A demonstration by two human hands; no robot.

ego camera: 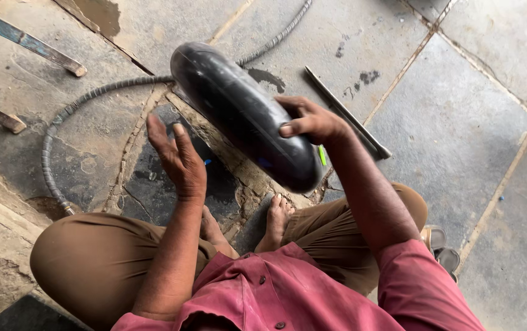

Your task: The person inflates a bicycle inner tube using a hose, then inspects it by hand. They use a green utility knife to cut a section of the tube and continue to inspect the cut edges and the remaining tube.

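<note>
Black glossy inflated inner tube point(245, 113)

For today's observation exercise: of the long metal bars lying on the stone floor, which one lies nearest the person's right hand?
The thin grey bar just beyond the right hand, running diagonally behind the black inner tube. The two blue-painted bars lie far off at the upper left.

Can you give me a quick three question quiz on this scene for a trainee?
1. Which hand grips the black tube?
2. True or false: the left hand is closed around the tube.
3. What lies on the floor beyond the tube: A) a coiled hose, B) a bucket, C) a hammer?

Key:
1. The right hand, fingers over its top.
2. False; it is open, palm toward the tube, apart from it.
3. A.
</note>
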